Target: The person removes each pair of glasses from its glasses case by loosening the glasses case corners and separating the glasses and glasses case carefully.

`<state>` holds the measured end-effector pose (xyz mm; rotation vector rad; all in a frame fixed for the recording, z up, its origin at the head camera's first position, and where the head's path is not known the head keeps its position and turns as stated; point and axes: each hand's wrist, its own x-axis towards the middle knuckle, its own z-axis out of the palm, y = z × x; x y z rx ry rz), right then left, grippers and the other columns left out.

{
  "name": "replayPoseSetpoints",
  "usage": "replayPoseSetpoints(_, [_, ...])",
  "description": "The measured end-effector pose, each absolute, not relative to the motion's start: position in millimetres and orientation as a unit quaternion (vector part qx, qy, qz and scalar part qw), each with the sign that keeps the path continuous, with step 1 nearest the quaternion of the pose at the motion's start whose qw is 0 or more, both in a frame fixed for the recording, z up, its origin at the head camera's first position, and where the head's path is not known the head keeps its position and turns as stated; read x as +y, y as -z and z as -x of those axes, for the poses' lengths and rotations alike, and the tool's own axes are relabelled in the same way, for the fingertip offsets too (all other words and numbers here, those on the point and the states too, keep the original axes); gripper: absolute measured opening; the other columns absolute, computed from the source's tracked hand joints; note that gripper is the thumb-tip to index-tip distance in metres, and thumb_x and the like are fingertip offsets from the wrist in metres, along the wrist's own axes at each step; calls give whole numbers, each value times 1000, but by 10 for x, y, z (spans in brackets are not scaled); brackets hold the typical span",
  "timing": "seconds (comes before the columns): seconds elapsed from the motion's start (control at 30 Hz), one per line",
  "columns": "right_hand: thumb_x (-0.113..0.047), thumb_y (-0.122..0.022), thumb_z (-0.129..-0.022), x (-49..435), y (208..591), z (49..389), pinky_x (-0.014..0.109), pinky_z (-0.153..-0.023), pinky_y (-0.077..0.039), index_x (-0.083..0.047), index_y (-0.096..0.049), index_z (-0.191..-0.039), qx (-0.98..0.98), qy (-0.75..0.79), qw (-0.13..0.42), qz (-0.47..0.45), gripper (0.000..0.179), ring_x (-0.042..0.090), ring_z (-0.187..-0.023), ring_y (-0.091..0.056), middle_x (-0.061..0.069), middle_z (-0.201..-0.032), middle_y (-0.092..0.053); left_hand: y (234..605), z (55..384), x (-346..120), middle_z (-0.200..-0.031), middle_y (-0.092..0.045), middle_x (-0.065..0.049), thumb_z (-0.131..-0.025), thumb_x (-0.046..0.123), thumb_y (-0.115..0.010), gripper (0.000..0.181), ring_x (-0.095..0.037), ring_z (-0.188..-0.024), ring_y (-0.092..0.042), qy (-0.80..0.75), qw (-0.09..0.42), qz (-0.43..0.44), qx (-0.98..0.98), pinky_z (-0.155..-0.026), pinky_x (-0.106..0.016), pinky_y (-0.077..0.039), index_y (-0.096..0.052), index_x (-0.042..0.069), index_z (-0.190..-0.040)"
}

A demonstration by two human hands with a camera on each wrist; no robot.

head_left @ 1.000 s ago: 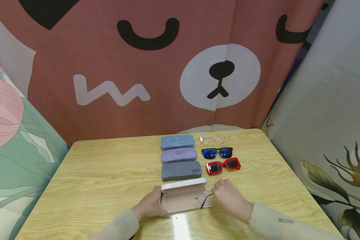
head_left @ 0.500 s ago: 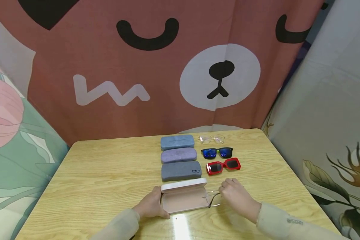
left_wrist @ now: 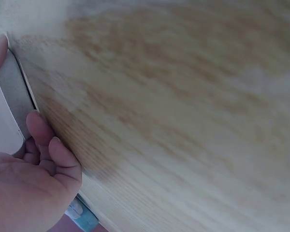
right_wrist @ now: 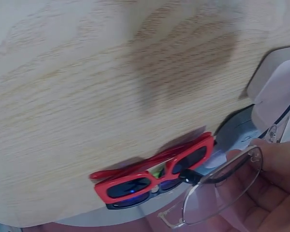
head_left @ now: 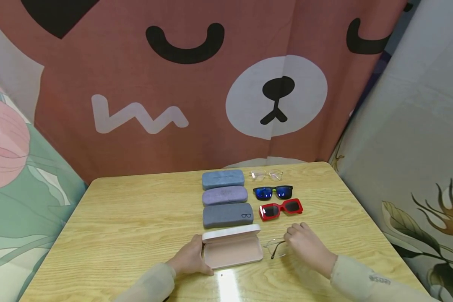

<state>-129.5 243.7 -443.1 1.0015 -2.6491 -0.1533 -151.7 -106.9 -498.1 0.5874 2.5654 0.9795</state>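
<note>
My left hand (head_left: pixel 190 256) grips the left end of an open white glasses case (head_left: pixel 232 265) with a pale pink lining, thumb at the front and fingers behind. In the left wrist view, the left fingers (left_wrist: pixel 63 159) curl at the edge of that case. My right hand (head_left: pixel 309 247) pinches a pair of thin metal-framed eyeglasses (head_left: pixel 274 248) with clear lenses and dark temple tips, just right of the case. The right wrist view shows one clear lens of these eyeglasses (right_wrist: pixel 222 191) in front of the fingers.
Behind the open case lie a grey case (head_left: pixel 226 215), a purple case (head_left: pixel 225 196) and a blue case (head_left: pixel 222 179) in a column. Beside them are red sunglasses (head_left: pixel 281 209), black sunglasses with blue lenses (head_left: pixel 273 192) and clear glasses (head_left: pixel 266 175). A curtain rises behind the wooden table (head_left: pixel 136 218).
My right hand has moved right, drawing the eyeglasses out of the open case and away from its right end. The left hand and the case have stayed in place.
</note>
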Motion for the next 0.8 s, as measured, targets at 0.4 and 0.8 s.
replayPoseSetpoints(0.4, [12, -72, -58, 2625, 4558, 1391, 32, -58, -36, -8, -62, -67, -913, 58, 196, -353, 25, 18, -64, -45, 0, -67, -56, 4973, 1511, -1076, -112, -50, -14, -58, 28, -94, 102, -31, -101, -56, -348, 169, -215, 897, -92, -51, -47, -39, -12, -134])
replayPoseSetpoints(0.8, [10, -73, -61, 2698, 4696, 1506, 35, -58, -35, -9, -59, -64, -905, 77, 223, -354, 24, 20, -63, -43, 0, -64, -53, 4973, 1515, -1078, -114, -50, -15, -57, 28, -94, 101, -31, -102, -56, -344, 159, -219, 899, -93, -51, -46, -41, -10, -134])
